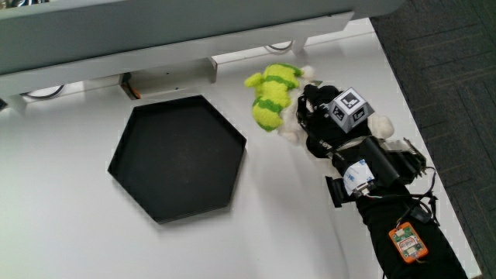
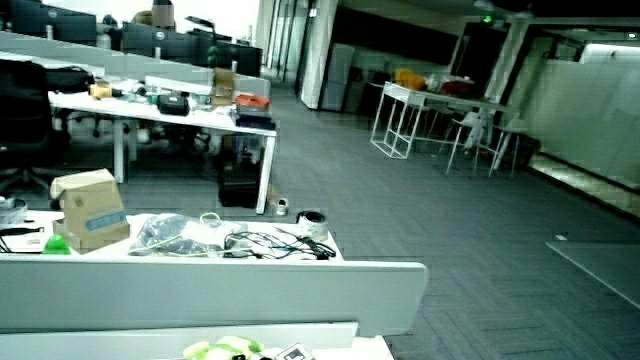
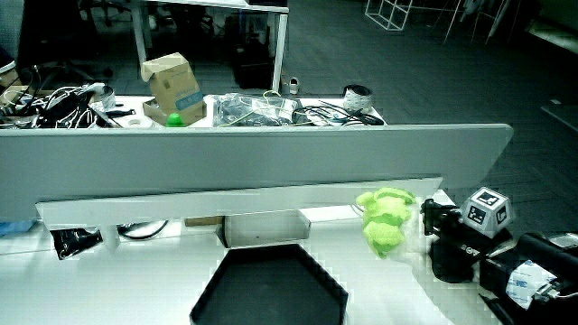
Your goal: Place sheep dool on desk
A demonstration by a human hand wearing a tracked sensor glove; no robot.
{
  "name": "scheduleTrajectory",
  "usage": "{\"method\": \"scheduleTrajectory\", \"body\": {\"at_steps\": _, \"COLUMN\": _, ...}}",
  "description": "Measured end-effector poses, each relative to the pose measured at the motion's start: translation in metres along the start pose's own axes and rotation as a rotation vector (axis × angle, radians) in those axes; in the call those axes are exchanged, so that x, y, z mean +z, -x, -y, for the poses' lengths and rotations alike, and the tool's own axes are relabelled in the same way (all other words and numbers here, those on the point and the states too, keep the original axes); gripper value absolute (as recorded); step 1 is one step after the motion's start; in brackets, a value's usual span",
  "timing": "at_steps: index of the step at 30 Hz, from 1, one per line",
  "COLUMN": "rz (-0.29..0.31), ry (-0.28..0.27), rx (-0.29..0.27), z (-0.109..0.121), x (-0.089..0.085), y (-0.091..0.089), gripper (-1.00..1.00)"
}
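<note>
A white fluffy sheep doll (image 1: 292,129) lies on the white table, mostly hidden under the hand (image 1: 308,116); only white tufts show around the glove. The black-gloved hand, with its patterned cube (image 1: 347,107), rests on the doll with fingers curled down around it. A green and yellow plush toy (image 1: 271,94) lies touching the doll, between the hand and the low partition. In a side view the hand (image 3: 440,236) sits beside the green plush (image 3: 384,217). Another side view shows only the top of the green plush (image 2: 225,348).
A black hexagonal tray (image 1: 177,159) lies on the table beside the plush toys, also in a side view (image 3: 271,289). The low grey partition (image 1: 155,31) runs along the table. The table's edge (image 1: 415,116) is close to the hand. A small device (image 1: 363,175) is strapped to the forearm.
</note>
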Motion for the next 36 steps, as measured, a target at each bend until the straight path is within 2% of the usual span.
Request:
{"method": "scheduleTrajectory", "body": {"at_steps": 2, "rz": 0.003, "ry": -0.001, "rx": -0.016, "z": 0.001, "x": -0.003, "y": -0.006, "gripper": 0.0}}
{"method": "scheduleTrajectory", "body": {"at_steps": 4, "rz": 0.001, "ry": -0.009, "rx": -0.023, "z": 0.005, "x": 0.008, "y": -0.007, "gripper": 0.0}}
{"method": "scheduleTrajectory", "body": {"at_steps": 20, "rz": -0.02, "ry": 0.029, "rx": -0.09, "z": 0.006, "x": -0.005, "y": -0.021, "gripper": 0.0}}
{"method": "scheduleTrajectory", "body": {"at_steps": 24, "rz": -0.055, "ry": 0.044, "rx": -0.135, "z": 0.002, "x": -0.024, "y": -0.027, "gripper": 0.0}}
{"method": "scheduleTrajectory", "body": {"at_steps": 26, "rz": -0.101, "ry": 0.054, "rx": -0.145, "z": -0.001, "x": -0.03, "y": -0.028, "gripper": 0.0}}
{"method": "scheduleTrajectory", "body": {"at_steps": 28, "rz": -0.094, "ry": 0.053, "rx": -0.149, "z": -0.002, "x": -0.029, "y": -0.025, "gripper": 0.0}}
{"method": "scheduleTrajectory", "body": {"at_steps": 30, "rz": -0.101, "ry": 0.064, "rx": -0.165, "z": -0.002, "x": -0.037, "y": -0.028, "gripper": 0.0}}
{"method": "scheduleTrajectory", "body": {"at_steps": 31, "rz": -0.197, "ry": 0.115, "rx": -0.107, "z": -0.009, "x": -0.066, "y": -0.038, "gripper": 0.0}}
{"method": "scheduleTrajectory", "body": {"at_steps": 32, "rz": -0.124, "ry": 0.099, "rx": -0.194, "z": -0.003, "x": -0.057, "y": -0.038, "gripper": 0.0}}
{"method": "scheduleTrajectory", "body": {"at_steps": 34, "rz": -0.143, "ry": 0.103, "rx": -0.194, "z": 0.002, "x": -0.056, "y": -0.042, "gripper": 0.0}}
{"method": "scheduleTrajectory", "body": {"at_steps": 35, "rz": -0.107, "ry": 0.101, "rx": -0.207, "z": 0.004, "x": -0.051, "y": -0.041, "gripper": 0.0}}
{"method": "scheduleTrajectory", "body": {"at_steps": 36, "rz": -0.097, "ry": 0.107, "rx": -0.202, "z": 0.006, "x": -0.045, "y": -0.04, "gripper": 0.0}}
